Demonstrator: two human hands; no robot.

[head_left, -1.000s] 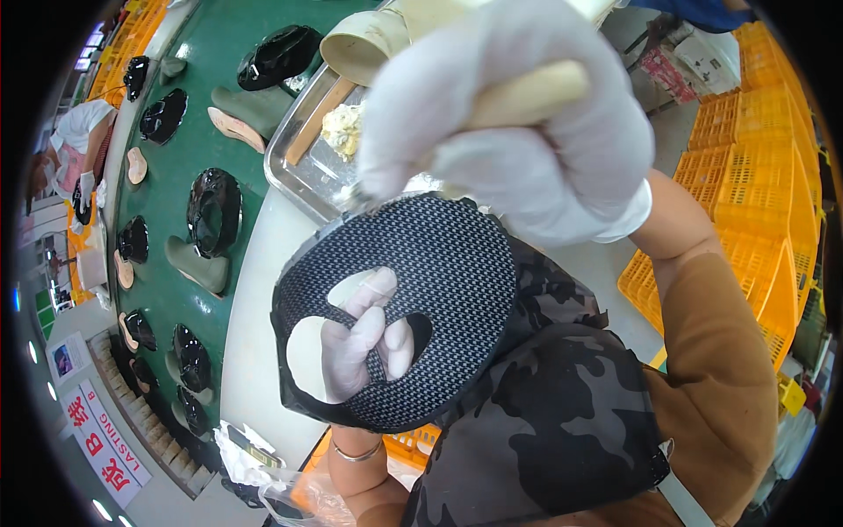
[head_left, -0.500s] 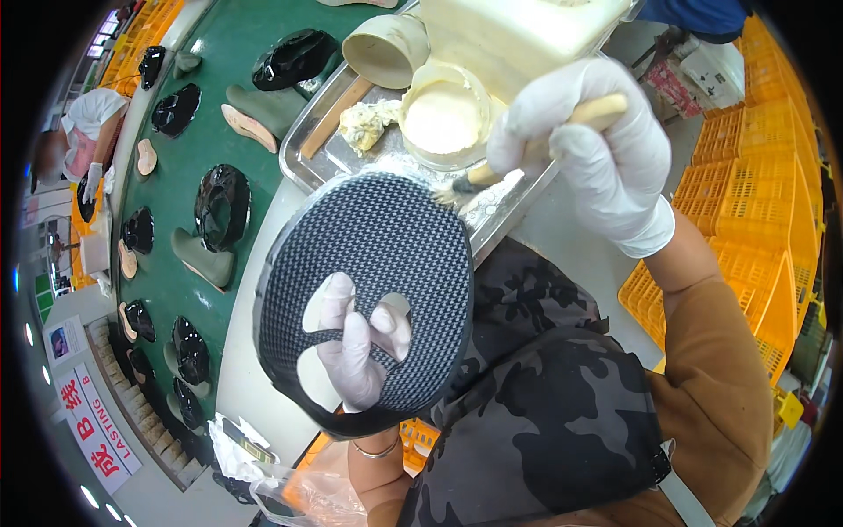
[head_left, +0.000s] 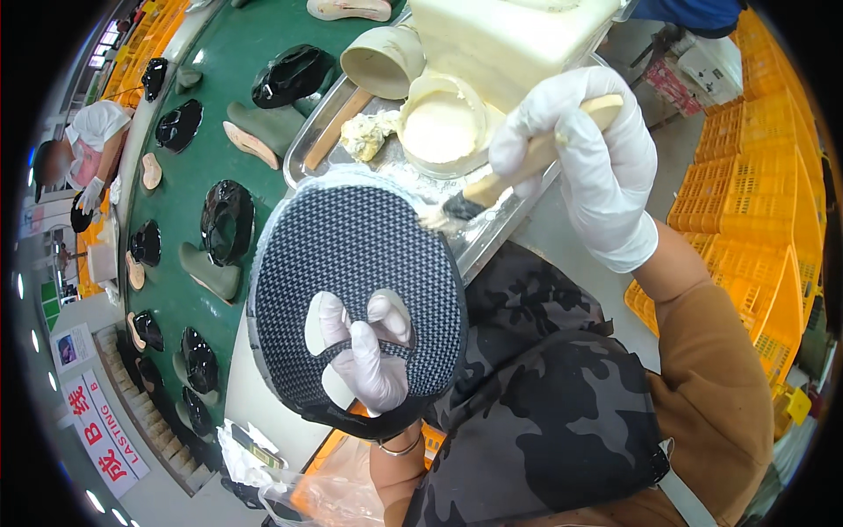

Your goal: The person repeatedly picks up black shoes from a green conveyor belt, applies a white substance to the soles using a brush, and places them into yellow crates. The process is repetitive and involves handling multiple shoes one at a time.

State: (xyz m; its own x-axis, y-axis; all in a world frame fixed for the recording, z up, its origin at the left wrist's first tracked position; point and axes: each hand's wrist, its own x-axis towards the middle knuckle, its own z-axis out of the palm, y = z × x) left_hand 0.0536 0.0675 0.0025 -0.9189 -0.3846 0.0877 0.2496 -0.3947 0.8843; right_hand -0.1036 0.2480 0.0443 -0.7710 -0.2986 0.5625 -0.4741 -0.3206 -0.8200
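Note:
My white-gloved left hand (head_left: 376, 373) holds up a shoe upper (head_left: 356, 241) with grey-black mesh lining facing me and a black edge. Its fingers pass through and around the cutouts and the narrow strap between them. In my gloved right hand (head_left: 584, 167) is a brush (head_left: 492, 186) with a wooden handle, gripped between thumb and fingers. The bristles touch or nearly touch the upper's top right edge, where a whitish coating shows along the rim. Just beyond stands a cup (head_left: 436, 167) of creamy white paste, on a smeared metal tray (head_left: 502, 225).
Also on the tray are a tipped beige cup (head_left: 373, 66), a crusted lump (head_left: 367, 133), a wooden stick (head_left: 338, 130) and a pale tub (head_left: 509, 44). Left, a green conveyor (head_left: 189, 272) carries black uppers and shoe lasts. Orange crates (head_left: 729, 202) stack right; a co-worker (head_left: 92, 145) stands far left.
The brush has shifted slightly left along the upper's edge, its handle turned. My left hand has moved a little right and down. Items on the conveyor have shifted slightly in view.

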